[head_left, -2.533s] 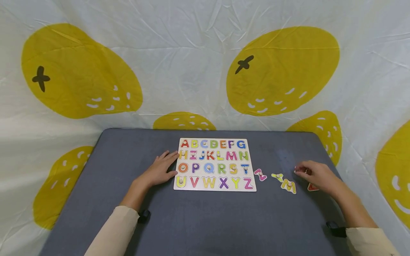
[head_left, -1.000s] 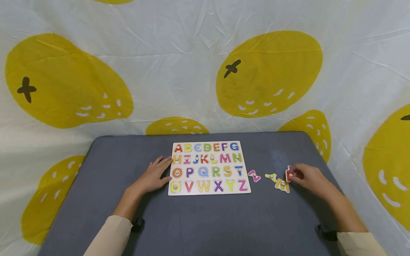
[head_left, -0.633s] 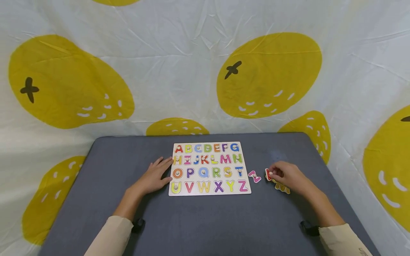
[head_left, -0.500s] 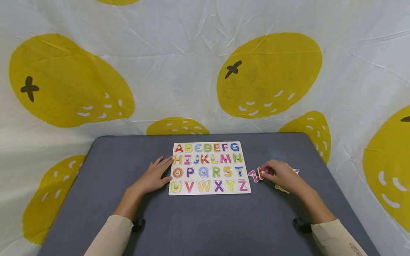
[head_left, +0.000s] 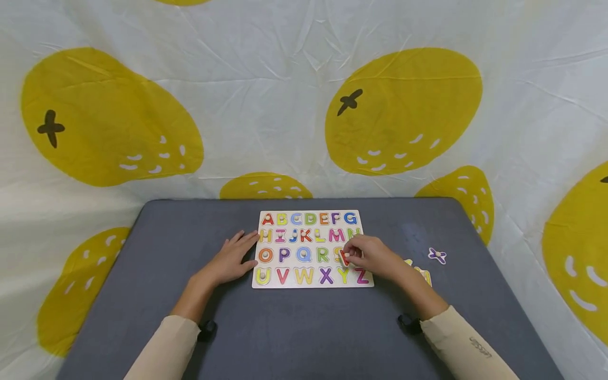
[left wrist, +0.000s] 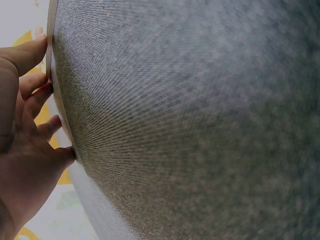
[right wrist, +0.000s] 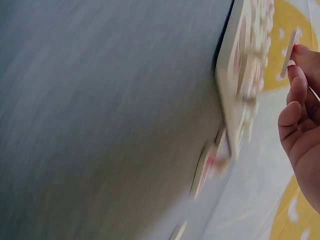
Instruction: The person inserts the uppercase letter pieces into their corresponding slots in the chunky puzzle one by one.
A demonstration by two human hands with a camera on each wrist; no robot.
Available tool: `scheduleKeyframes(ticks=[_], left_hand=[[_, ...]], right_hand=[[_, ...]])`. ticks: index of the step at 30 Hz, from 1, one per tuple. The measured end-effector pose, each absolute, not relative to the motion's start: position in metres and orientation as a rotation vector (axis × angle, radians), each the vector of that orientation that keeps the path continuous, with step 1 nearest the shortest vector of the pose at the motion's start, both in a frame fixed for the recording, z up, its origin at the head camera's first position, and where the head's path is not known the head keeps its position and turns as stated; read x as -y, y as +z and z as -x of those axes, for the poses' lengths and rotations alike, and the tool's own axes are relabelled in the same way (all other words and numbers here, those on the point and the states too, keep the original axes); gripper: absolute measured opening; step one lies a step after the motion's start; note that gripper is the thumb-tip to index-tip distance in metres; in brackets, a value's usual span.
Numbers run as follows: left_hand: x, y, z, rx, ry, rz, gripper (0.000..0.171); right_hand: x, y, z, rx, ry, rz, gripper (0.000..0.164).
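Note:
My left hand point(head_left: 231, 259) rests at the left edge of a white alphabet puzzle board point(head_left: 311, 286), fingers spread and touching its rim; the left wrist view shows the fingertips point(left wrist: 66, 156) along that rim. Between thumb and fingertips my right hand point(head_left: 372, 255) pinches a small red letter puzzle piece point(head_left: 344, 258) by its knob. The piece is tilted over the S, above the board's lower right part. In the right wrist view the piece point(right wrist: 290, 53) is seen edge-on, lifted off the board. Knobbed letters fill many slots; V, W, X, Y and Z show no knobs.
Right of the board, a purple X piece point(head_left: 437, 255) lies on the dark grey table point(head_left: 304, 327). Yellow pieces point(head_left: 424, 274) are partly hidden by the right forearm. A pink-edged piece point(right wrist: 202, 170) lies beside the board. A lemon-print cloth point(head_left: 266, 132) hangs behind.
The right hand took up the red piece from the far right and carried it left over the loose pieces to above the board. The purple X piece came into view. The left hand stays at the board.

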State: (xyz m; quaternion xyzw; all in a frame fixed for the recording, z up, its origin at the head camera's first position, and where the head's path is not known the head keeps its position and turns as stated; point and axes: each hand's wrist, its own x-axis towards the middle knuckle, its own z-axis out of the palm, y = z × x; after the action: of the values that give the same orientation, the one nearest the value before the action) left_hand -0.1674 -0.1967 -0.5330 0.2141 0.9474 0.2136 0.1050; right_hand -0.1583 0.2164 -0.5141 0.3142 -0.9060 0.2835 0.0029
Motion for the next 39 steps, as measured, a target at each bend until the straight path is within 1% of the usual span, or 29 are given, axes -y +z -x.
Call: scheduleKeyframes(ticks=[5,9,15,19,28,39], left_hand=[[0.196,-0.533,0.167,-2.785,0.636,-0.641,0.076],[0.196,-0.532,0.167,-2.781,0.646,-0.638,0.076],[0.197,-0.532,0.169,-2.774,0.648,-0.643,0.076],[0.196,-0.531,0.169,-2.77,0.647,-0.634,0.076],[0.197,-0.531,0.169,-2.787,0.649,-0.643,0.073],[0.197,-0.533,0.169,-2.798,0.658,-0.664,0.072]], right_hand=[[-0.182,-0.516,0.16,2.861,0.908,-1.091,0.006],[-0.154,-0.517,0.16,2.89,0.946,-1.182,0.008],[-0.113,-0.521,0.162,2.856,0.849,-1.366,0.006],[-0.094,-0.522,0.165,2.856,0.805,-1.408,0.006],[-0.069,-0.522,0.169,2.895,0.7,-1.442,0.009],[-0.06,-0.526,0.166,2.861,0.594,-1.467,0.004]])
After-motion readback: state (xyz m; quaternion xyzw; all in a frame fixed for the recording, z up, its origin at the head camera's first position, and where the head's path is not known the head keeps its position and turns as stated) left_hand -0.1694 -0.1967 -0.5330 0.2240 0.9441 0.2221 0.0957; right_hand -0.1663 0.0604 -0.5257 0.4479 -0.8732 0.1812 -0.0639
